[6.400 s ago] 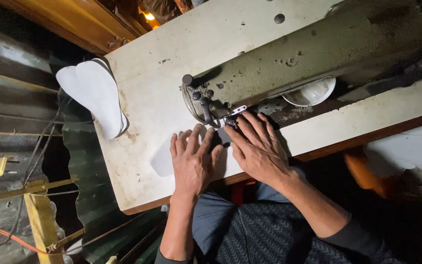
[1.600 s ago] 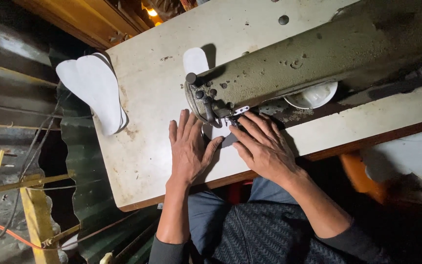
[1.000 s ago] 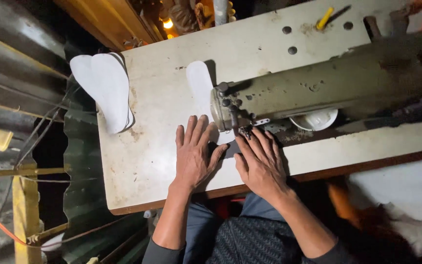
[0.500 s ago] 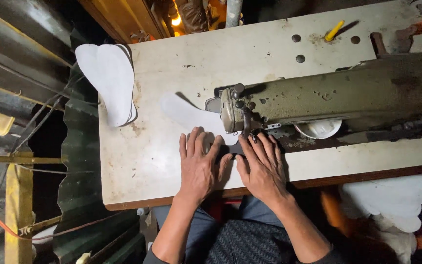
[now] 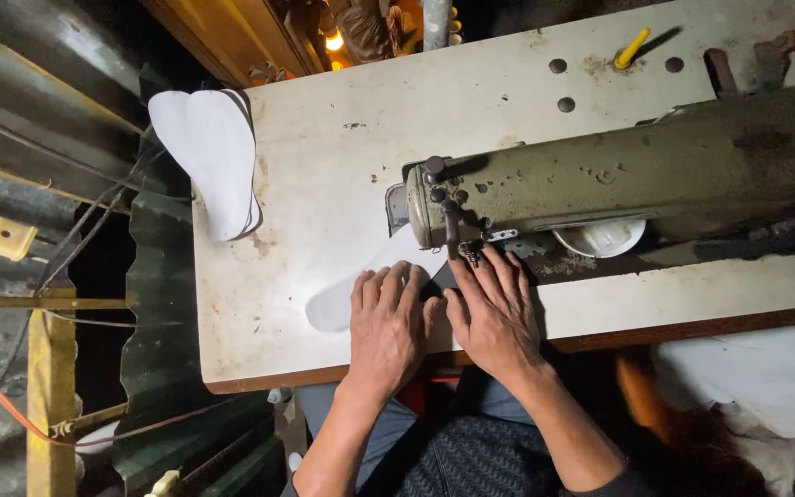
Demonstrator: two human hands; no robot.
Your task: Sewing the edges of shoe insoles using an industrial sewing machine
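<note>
A white sole-shaped piece lies flat on the pale table, one end under the needle of an olive-green sewing machine. My left hand presses flat on the piece, fingers spread toward the machine head. My right hand lies flat beside it, fingertips right at the presser foot. Neither hand grips anything; both rest palm-down on the work.
A stack of white sole-shaped pieces overhangs the table's left edge. More white pieces are heaped lower right. A yellow tool lies at the back. Corrugated metal sheets and wires sit to the left.
The white piece has swung round under the needle, its free end now pointing left toward me. Both hands stayed flat on it. The camera view shifted right.
</note>
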